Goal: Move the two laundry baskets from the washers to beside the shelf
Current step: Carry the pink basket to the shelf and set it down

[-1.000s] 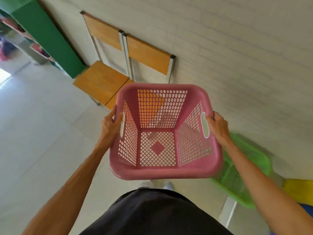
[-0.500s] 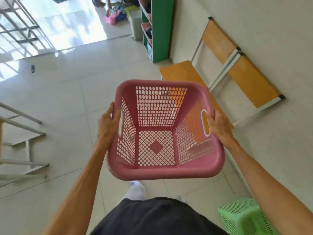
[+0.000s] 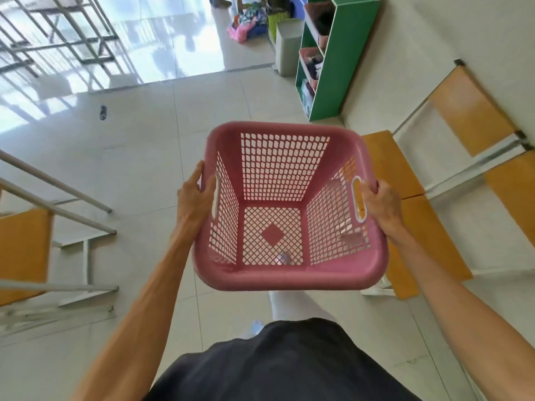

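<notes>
I carry an empty pink laundry basket point(image 3: 285, 273) in front of my waist, above the tiled floor. My left hand point(image 3: 192, 198) grips its left rim by the handle slot. My right hand point(image 3: 382, 199) grips the right rim at the other handle slot. The green shelf point(image 3: 335, 68) stands ahead on the right against the wall, with pink bins of clothes on its levels. No second basket is in view.
Wooden chairs point(image 3: 451, 180) with metal frames line the wall on my right. Another chair and metal rails point(image 3: 55, 209) stand on my left. A grey bin point(image 3: 286, 47) and a pile of clothes point(image 3: 246, 27) sit beyond the shelf. Tiled floor point(image 3: 162, 146) stretches ahead.
The view has swung away from the wall towards the shelf. The green basket on the floor has dropped out of sight. Both hands keep the same hold on the pink basket.
</notes>
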Tool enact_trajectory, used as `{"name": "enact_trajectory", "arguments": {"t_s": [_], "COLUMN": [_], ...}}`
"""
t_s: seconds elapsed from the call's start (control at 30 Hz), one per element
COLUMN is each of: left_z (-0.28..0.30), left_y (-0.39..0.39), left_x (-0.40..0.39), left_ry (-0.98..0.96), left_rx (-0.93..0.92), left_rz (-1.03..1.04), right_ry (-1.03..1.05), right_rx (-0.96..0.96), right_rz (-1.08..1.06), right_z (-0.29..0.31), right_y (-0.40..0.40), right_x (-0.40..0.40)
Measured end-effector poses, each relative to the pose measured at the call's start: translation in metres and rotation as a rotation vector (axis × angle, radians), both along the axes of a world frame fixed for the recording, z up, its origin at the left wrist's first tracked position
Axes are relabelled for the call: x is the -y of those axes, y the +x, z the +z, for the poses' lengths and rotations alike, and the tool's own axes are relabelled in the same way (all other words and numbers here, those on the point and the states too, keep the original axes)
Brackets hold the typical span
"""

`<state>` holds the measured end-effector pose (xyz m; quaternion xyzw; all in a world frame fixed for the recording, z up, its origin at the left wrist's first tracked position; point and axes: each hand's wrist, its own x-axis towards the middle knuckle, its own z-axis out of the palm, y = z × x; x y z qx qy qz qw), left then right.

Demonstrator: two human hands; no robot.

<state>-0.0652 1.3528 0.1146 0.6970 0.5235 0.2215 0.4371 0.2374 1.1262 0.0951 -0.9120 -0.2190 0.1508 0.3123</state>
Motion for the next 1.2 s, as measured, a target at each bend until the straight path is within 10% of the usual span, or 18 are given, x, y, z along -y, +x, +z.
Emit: {"name": "enact_trajectory", "arguments": {"t_s": [0.6, 1.2], "left_z": [-0.005, -0.020], "left_y": [0.273, 0.621], "left_x": [-0.362, -0.617], "left_ry": [0.015, 0.094], "left_rx": [-0.087, -0.235], "left_rz": [-0.198, -0.981], "right_ry": [0.165, 0.218], "right_rx": [-0.115, -0.002], "right_rz": [-0.197, -1.014], "right_z": [-0.012, -0.045], "right_y": [0.219, 0.295], "right_x": [-0.300, -0.456]}}
